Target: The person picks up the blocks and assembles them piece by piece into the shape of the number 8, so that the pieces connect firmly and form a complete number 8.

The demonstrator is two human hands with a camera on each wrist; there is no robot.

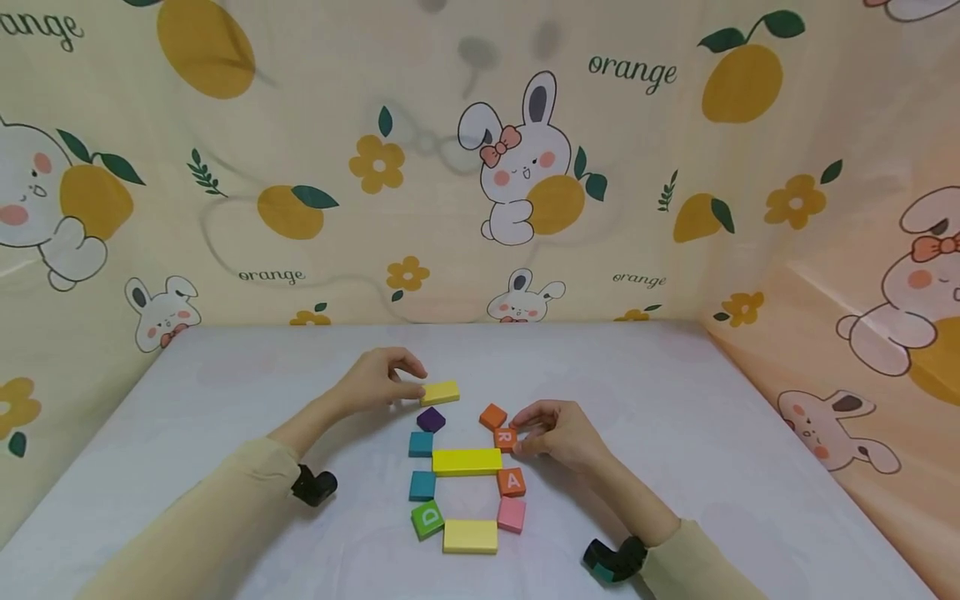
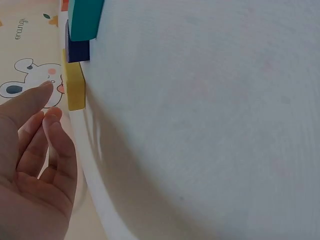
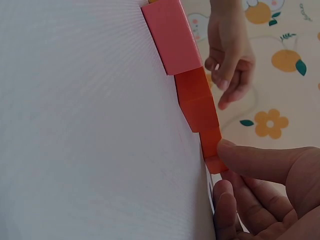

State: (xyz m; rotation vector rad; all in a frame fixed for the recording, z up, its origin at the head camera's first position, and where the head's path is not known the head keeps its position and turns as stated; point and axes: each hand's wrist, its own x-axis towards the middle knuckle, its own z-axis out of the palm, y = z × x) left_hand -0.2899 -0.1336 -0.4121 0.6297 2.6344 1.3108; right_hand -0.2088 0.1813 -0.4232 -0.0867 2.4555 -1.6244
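Observation:
My left hand (image 1: 378, 382) is at the far end of the block layout, thumb tip at the left end of a pale yellow block (image 1: 440, 393). In the left wrist view its fingers are loosely bent and not closed round that block. A purple block (image 1: 431, 419) lies just nearer. On the right side, my right hand (image 1: 564, 433) pinches an orange block marked R (image 1: 506, 439) between thumb and index finger. Another orange block (image 1: 492, 416) touches its far corner. In the right wrist view the thumb (image 3: 250, 160) covers part of the orange block.
A long bright yellow block (image 1: 467, 462) lies across the layout's middle. Two teal blocks (image 1: 422, 486) and a green block marked D (image 1: 427, 519) line the left. An orange block marked A (image 1: 512, 482) and a pink block (image 1: 512, 515) line the right. Nearest lies another pale yellow block (image 1: 470, 537).

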